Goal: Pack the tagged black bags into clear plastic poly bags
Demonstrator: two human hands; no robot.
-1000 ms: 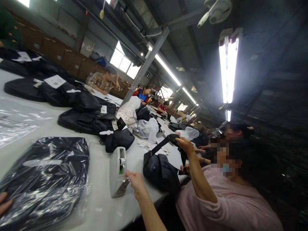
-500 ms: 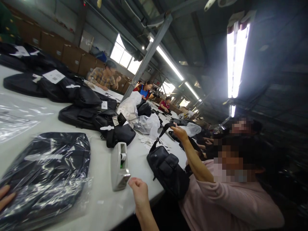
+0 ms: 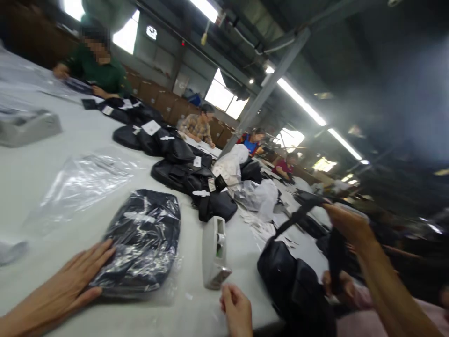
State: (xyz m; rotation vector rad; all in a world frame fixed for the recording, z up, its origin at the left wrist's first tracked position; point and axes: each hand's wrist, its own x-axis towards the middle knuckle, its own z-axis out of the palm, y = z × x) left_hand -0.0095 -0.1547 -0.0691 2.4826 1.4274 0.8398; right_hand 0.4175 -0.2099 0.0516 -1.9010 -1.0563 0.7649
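My left hand (image 3: 70,285) lies flat, fingers spread, on the near edge of a black bag sealed in clear plastic (image 3: 140,238) on the white table (image 3: 52,154). My right hand (image 3: 236,309) hovers at the table's near edge with its fingers curled shut, just below a white tape dispenser (image 3: 213,252); nothing visible shows in it. To the right, a co-worker's hand (image 3: 345,222) lifts the strap of a black shoulder bag (image 3: 294,285) resting at the table edge.
An empty clear plastic sleeve (image 3: 80,187) lies left of the wrapped bag. A pile of black bags with tags (image 3: 182,164) and crumpled white wrapping (image 3: 252,192) fill the table's middle. A second dispenser (image 3: 28,126) sits far left. Several people work across the table.
The view has swung left and down. My left hand now shows fully on the wrapped bag. My right hand has drawn back from the tape dispenser toward the table edge.
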